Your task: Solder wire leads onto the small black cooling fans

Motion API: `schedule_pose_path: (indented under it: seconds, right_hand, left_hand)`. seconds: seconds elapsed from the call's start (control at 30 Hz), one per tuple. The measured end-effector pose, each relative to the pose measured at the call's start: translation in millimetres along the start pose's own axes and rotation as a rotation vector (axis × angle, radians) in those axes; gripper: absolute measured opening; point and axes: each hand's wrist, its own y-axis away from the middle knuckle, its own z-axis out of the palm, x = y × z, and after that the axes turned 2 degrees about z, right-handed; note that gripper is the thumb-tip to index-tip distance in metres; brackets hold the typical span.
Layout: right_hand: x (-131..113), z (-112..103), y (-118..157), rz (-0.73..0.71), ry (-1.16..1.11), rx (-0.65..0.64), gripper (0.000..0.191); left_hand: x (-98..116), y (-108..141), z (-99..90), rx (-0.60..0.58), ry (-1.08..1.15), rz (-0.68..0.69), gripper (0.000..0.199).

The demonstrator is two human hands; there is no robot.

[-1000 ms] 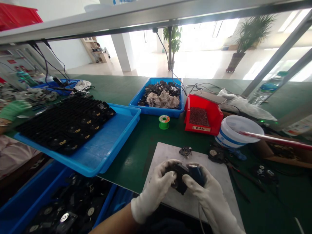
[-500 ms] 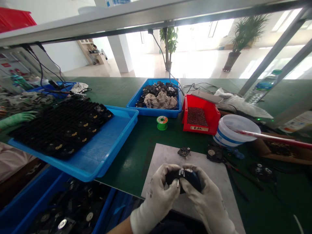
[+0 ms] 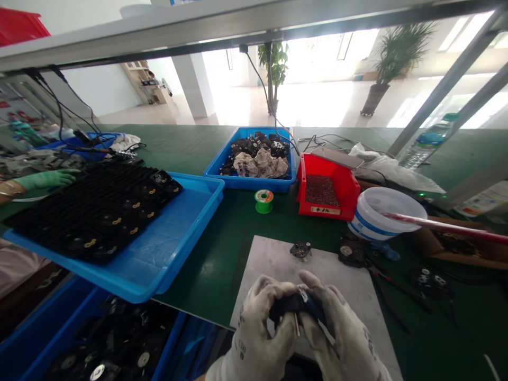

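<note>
White-gloved, my left hand (image 3: 264,325) and my right hand (image 3: 337,330) grip a black plastic housing (image 3: 289,304) between them. Its right side is dark blue or shiny black, and I cannot tell its exact kind. A thin metal pin (image 3: 297,325) sticks out downward beside my left thumb. My fingers hide much of the housing. Below it lies a light grey mat (image 3: 260,264). A small black mechanism (image 3: 300,250) rests on the mat's far edge, and another black part (image 3: 351,253) sits at its right corner.
A blue tray (image 3: 190,222) of stacked black parts stands left, with a co-worker's green-gloved hand (image 3: 50,180) beyond it. Ahead are a solder spool (image 3: 263,202), a red bin (image 3: 328,211) and another blue tray (image 3: 254,183). A white bucket (image 3: 387,211) and pliers (image 3: 391,296) lie right.
My hands have turned the black housing, and my right fingers have lifted and straightened along its far side. The co-worker's green glove has moved right over the stacked parts.
</note>
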Motion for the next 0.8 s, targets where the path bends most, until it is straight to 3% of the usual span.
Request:
schedule_pose_path:
  seconds: [0.23, 0.37, 0.53, 0.7, 0.8]
  right_hand:
    - [-5, 7, -1, 0.007, -0.025, 0.028, 0.042]
    - [1, 19, -2, -0.015, -0.011, 0.062, 0.039]
    - [11, 32, -29, -0.051, -0.042, 0.094, 0.034]
    - [13, 27, -55, 0.177, -0.332, -0.131, 0.049]
    - [17, 26, -55, 0.332, -0.446, -0.159, 0.065]
  left_hand:
    - [-2, 2, -4.4, -0.064, -0.067, -0.025, 0.027]
    - [-6, 2, -3.0, -0.023, -0.095, -0.058, 0.026]
    - [-15, -15, -2.8, 0.013, -0.093, -0.151, 0.023]
    - [-20, -30, -4.8, 0.107, 0.219, -0.345, 0.028]
    - [-18, -31, -4.6, 0.117, 0.475, -0.516, 0.034]
